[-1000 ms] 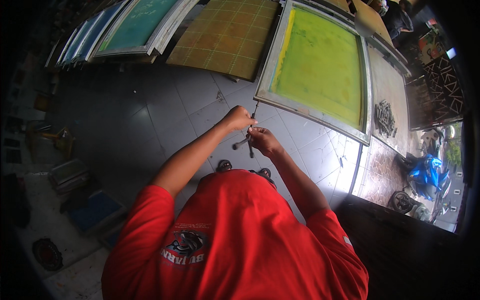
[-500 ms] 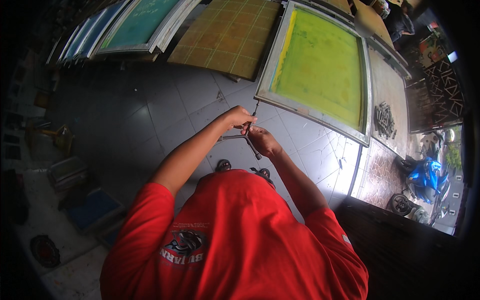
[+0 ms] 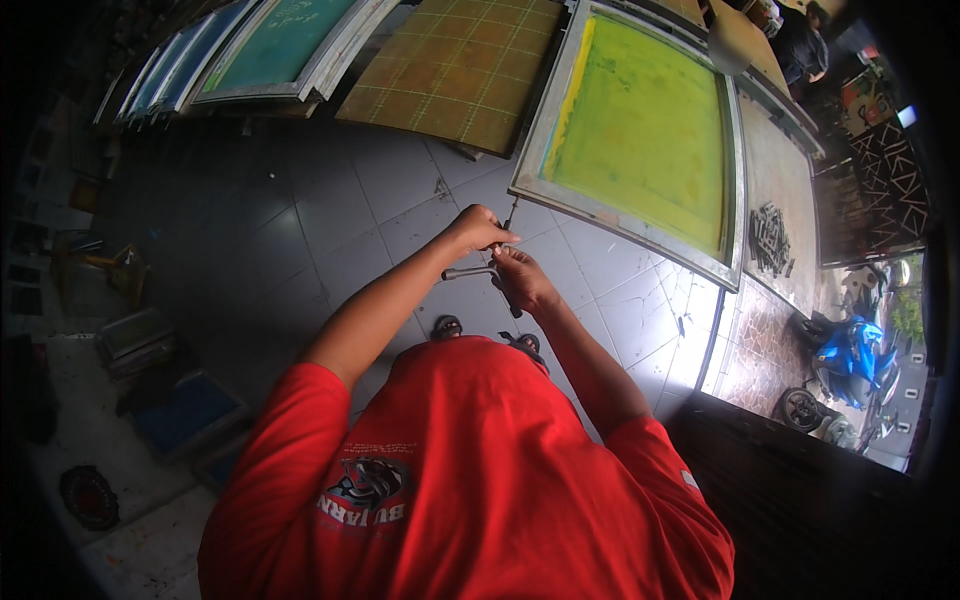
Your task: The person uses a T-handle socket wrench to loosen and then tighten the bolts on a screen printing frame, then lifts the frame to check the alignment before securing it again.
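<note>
A three-armed socket wrench (image 3: 466, 272) of dark metal is between my two hands, in front of the near left corner of a silkscreen frame (image 3: 620, 222) with yellow-green mesh. My left hand (image 3: 480, 230) is closed around the wrench's upper arm, near a thin bolt (image 3: 515, 203) that sticks out from that corner. Just below, my right hand (image 3: 522, 278) is closed on the wrench near its hub. One wrench arm points left past my fingers and another points down below the right hand. My fingers hide the hub, and I cannot tell whether the wrench sits on the bolt.
Left of the frame lies a brown board (image 3: 455, 75) with a green grid, and beyond it a teal screen (image 3: 285, 45). Small dark pieces lie heaped (image 3: 769, 240) on a pale board at right. A blue motorbike (image 3: 855, 355) stands outside. Another person (image 3: 800, 45) is at far right.
The wrench has turned in my hands, its left arm now showing longer. My right hand has shifted up slightly, covering more of the lower arm.
</note>
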`<state>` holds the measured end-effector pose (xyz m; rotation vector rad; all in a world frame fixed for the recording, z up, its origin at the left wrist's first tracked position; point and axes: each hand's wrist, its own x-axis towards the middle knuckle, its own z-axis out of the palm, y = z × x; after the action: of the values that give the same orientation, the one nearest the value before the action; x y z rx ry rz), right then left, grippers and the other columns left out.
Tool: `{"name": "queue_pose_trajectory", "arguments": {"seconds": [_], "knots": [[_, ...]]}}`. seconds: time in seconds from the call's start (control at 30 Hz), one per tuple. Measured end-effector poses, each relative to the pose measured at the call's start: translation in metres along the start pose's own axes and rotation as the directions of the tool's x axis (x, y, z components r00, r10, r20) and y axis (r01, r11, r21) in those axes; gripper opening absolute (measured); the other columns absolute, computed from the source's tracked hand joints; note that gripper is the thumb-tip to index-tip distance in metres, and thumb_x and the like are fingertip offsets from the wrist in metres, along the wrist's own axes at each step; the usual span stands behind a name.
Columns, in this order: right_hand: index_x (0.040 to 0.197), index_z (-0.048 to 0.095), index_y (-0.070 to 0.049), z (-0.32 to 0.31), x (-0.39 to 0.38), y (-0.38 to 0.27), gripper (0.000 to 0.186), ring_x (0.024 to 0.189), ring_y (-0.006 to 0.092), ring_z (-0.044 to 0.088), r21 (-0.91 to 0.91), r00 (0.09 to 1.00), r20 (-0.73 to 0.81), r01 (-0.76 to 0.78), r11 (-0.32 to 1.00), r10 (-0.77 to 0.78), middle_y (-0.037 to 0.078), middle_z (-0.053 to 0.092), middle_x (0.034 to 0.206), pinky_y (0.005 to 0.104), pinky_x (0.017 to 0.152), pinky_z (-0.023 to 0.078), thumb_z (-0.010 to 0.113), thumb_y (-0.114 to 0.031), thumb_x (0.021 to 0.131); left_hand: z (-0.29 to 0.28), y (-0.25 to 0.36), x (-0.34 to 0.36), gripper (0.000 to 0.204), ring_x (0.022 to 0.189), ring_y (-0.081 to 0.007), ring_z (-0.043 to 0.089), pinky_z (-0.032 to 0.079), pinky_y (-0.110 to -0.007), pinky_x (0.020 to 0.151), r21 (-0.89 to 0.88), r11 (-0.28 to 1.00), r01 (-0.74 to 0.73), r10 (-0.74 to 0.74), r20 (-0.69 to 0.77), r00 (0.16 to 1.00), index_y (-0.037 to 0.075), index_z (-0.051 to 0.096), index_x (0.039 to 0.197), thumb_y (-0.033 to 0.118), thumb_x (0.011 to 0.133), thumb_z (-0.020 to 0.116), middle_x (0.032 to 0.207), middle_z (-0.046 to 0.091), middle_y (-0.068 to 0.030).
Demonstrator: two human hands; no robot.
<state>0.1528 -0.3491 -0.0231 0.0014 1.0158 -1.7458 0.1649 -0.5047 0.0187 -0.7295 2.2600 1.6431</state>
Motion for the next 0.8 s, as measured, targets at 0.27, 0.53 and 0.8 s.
{"name": "queue_pose_trajectory", "arguments": {"seconds": [0.27,0.53,0.8], "knots": [[0.103,0.057,-0.003,0.012,-0.021,-0.032,0.028,0.071,0.0073,0.050,-0.192,0.989,0.101,-0.083,0.978,0.104,0.000,0.056,0.080,0.0209,0.066,0.040,0.053,-0.028,0.091,-0.004,-0.013,0.011,0.024,0.054,-0.0116,0.054,0.041,-0.027,0.049,-0.015,0.997,-0.078,0.079,0.089,0.993,0.000,0.063,0.071,0.022,0.072,0.074,0.059,0.058,-0.0061],[0.097,0.056,-0.010,-0.002,-0.011,-0.005,0.020,0.085,0.0139,0.055,0.084,0.970,0.242,-0.024,0.996,0.003,0.002,0.059,0.093,0.0272,0.082,0.043,0.053,-0.029,0.091,-0.007,-0.018,0.000,0.027,0.059,-0.0124,0.054,0.045,-0.027,0.066,-0.338,0.923,0.182,-0.052,0.360,0.931,0.000,0.061,0.095,0.026,0.088,0.057,0.074,0.062,-0.0050],[0.091,0.053,-0.008,0.012,-0.013,-0.012,0.019,0.077,0.0137,0.056,0.066,0.993,0.069,-0.103,0.992,0.098,0.003,0.058,0.086,0.0288,0.072,0.048,0.058,-0.026,0.089,-0.007,-0.004,-0.008,0.029,0.062,-0.0109,0.058,0.043,-0.026,0.057,-0.154,0.988,-0.022,0.046,0.154,0.987,0.005,0.061,0.078,0.034,0.081,0.066,0.067,0.062,-0.0029]]}}
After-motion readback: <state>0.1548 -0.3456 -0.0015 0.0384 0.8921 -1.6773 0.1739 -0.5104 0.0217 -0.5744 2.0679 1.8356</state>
